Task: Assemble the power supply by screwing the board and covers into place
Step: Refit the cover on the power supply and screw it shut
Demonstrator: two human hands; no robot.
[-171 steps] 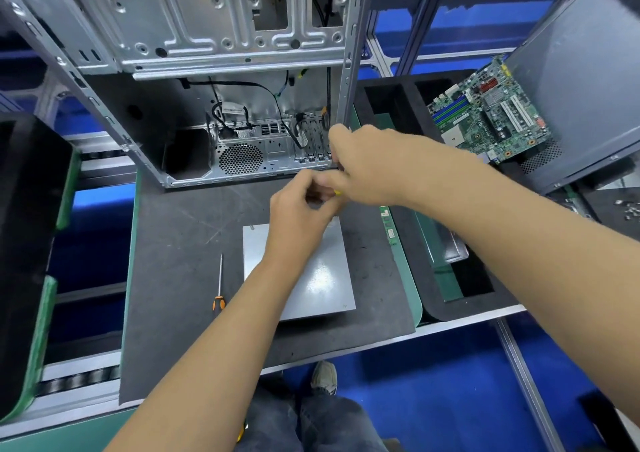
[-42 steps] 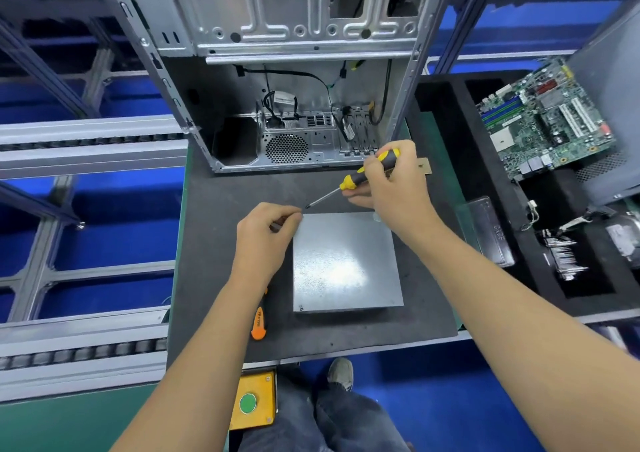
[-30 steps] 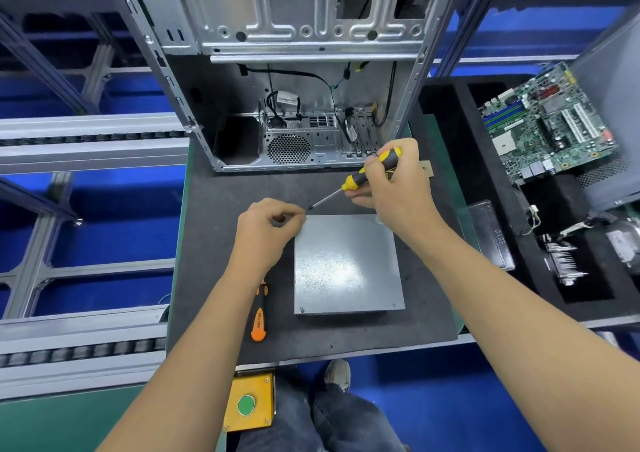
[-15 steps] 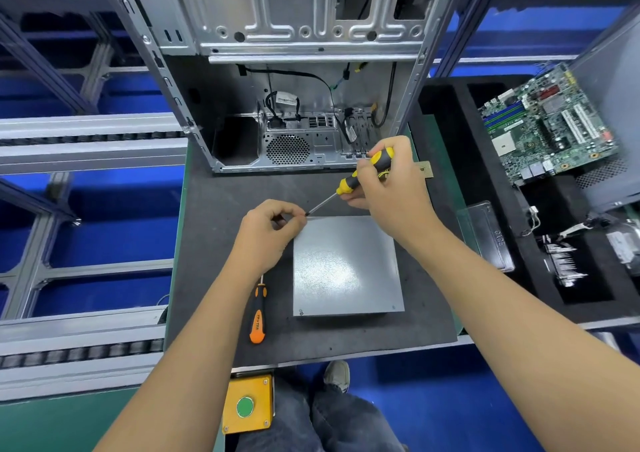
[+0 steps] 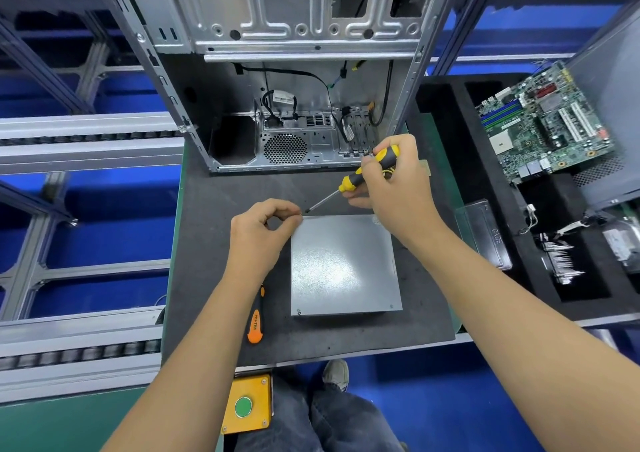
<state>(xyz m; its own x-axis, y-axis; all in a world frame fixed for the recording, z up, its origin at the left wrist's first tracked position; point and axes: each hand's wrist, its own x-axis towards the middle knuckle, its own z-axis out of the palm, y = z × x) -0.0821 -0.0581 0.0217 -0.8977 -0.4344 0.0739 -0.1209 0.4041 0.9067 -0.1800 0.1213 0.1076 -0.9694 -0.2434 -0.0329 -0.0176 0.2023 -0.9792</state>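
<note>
On a dark foam work mat (image 5: 214, 243) beside a roller conveyor (image 5: 79, 351), a person prepares to fasten the top cover of a power supply (image 5: 343, 264), the flat grey metal box lying mid-mat in front of an open computer chassis (image 5: 294, 70). At left, an orange-handled screwdriver (image 5: 255, 323) lies idle on the mat, partly under the forearm. The left hand (image 5: 259, 236) hovers at the box's far left corner, thumb and forefinger curled together as if pinching a screw, though any screw is too small to make out. The right hand (image 5: 391, 191) grips a yellow-and-black screwdriver (image 5: 363, 174), its shaft angled down so the tip sits just beside the left fingertips at that same corner. The step in hand appears to be seating a screw on the driver tip or into the corner hole; doing it well likely means bringing the shaft upright over the hole, holding the screw steady until the threads catch, then turning with light downward pressure to avoid cross-threading. At far right, a green motherboard (image 5: 543, 125) rests in a black foam tray (image 5: 485, 181).
</note>
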